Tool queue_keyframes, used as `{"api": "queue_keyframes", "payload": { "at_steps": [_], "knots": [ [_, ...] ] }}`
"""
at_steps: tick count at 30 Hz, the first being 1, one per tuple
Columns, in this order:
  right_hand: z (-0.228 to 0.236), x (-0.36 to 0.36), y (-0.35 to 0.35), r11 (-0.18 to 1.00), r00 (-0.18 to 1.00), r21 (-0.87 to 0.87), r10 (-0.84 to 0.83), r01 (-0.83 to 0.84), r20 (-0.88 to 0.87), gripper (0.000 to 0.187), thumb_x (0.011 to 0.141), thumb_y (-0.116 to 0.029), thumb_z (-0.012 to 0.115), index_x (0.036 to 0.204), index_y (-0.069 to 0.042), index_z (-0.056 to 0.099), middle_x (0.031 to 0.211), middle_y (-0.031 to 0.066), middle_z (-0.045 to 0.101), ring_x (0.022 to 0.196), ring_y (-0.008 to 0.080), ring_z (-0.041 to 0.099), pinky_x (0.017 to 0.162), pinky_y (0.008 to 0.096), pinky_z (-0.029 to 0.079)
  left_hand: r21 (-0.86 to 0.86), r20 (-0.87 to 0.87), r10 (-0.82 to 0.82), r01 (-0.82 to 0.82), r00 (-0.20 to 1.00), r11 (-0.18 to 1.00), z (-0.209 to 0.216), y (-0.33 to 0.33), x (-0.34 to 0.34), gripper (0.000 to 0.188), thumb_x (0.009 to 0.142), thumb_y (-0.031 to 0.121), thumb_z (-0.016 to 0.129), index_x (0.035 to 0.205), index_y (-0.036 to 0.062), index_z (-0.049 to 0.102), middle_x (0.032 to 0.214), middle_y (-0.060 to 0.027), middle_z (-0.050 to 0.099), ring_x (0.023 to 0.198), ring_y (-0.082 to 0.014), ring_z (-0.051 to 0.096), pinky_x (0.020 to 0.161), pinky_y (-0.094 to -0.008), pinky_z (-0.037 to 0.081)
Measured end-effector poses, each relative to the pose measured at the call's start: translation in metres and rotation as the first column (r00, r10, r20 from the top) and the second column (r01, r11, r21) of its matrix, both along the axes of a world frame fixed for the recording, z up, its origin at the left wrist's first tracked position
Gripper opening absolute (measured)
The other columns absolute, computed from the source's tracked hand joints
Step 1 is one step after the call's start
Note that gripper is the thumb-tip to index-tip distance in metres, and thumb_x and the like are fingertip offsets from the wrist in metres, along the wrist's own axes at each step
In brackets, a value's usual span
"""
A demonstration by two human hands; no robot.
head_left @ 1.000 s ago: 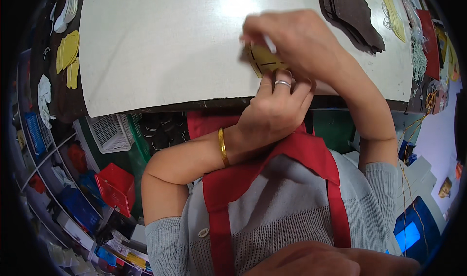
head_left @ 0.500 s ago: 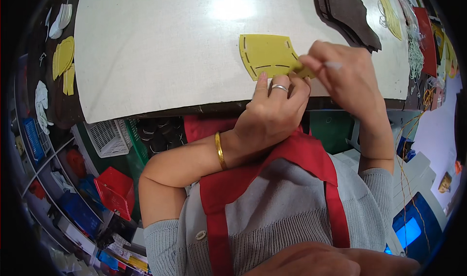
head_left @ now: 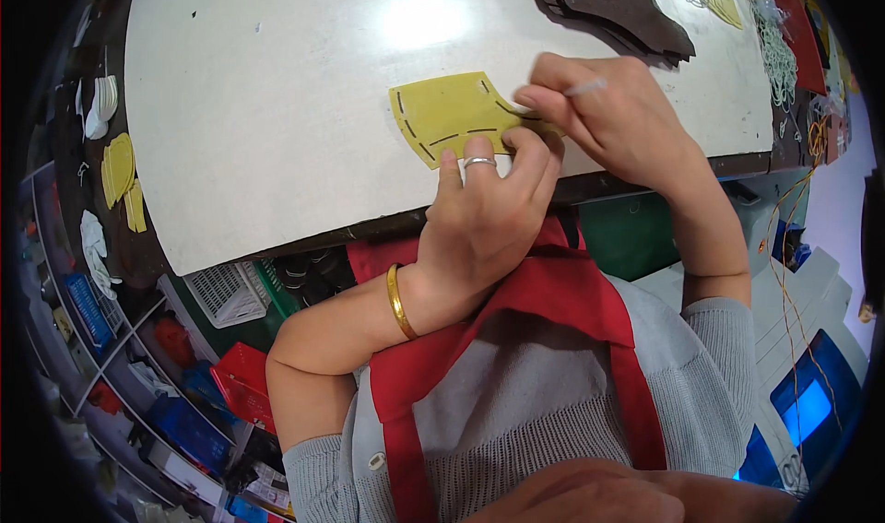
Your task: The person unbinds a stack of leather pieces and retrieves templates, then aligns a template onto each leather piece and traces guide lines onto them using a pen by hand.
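yellow leather piece, left hand, right hand pinching

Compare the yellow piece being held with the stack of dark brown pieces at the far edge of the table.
The yellow piece is a single flat sheet; the dark brown pieces lie stacked in several layers. The yellow piece is pinched by the left hand and right hand; the brown pieces lie untouched. The yellow one shows dashed dark marks; the brown show none. Both rest on the white table.

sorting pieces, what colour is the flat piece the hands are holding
Yellow, with dark dashed slits; head view.
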State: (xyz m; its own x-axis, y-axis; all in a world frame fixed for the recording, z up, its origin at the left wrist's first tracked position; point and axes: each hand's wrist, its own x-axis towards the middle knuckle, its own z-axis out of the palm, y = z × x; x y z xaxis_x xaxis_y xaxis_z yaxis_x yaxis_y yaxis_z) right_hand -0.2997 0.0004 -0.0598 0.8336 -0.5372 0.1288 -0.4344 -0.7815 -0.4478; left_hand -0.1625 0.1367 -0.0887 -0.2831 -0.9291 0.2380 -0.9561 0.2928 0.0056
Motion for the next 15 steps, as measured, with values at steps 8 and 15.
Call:
{"api": "queue_keyframes", "payload": {
  "at_steps": [8,15],
  "knots": [
    [0.01,-0.039,0.003,0.993,0.993,0.029,-0.117,0.118,-0.018,0.022,0.102,-0.026,0.057,0.098,-0.006,0.061,0.064,0.0115,0.059,0.068,0.0336,0.066,0.06,0.0432,0.05,0.052,0.085,-0.03,0.026,0.996,0.998,0.008,-0.004,0.004,0.032,0.089,0.02,0.058,0.118,0.0137,0.068,0.099,-0.0047,0.053,0.077,-0.0211,0.053,0.07,-0.0332,0.055],
    [0.005,-0.006,0.002,0.966,0.961,0.178,-0.145,0.189,-0.234,0.024,0.095,-0.027,0.06,0.1,-0.005,0.067,0.087,0.0138,0.067,0.082,0.0361,0.066,0.076,0.0457,0.054,-0.06,0.046,0.075,-0.072,0.996,0.996,0.007,-0.01,0.009,0.015,0.083,0.015,0.062,0.098,0.0117,0.066,0.087,-0.0049,0.053,0.074,-0.0184,0.054,0.058,-0.0262,0.051]
  ]
}}
